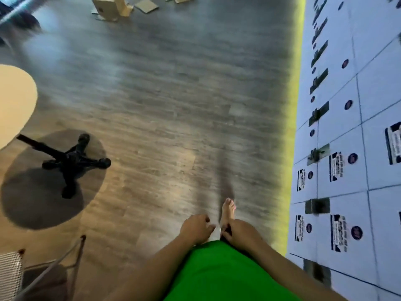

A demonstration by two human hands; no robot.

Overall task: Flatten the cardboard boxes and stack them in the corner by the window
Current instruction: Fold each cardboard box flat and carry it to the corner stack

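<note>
Grey wood-look floor (165, 101) with a standing cardboard box (110, 7) and flat cardboard pieces (146, 5) far ahead; left hand (196, 228) and right hand (237, 232) hang loosely curled, holding nothing, so approach first, then press the box's seams flat.

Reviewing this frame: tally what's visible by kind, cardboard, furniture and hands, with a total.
Upright cardboard box: 1
Flat cardboard pieces on the floor, blurred, at least 2, one being: 2
Round table: 1
Chair: 1
Hands: 2, left hand, right hand
Total: 7
</note>
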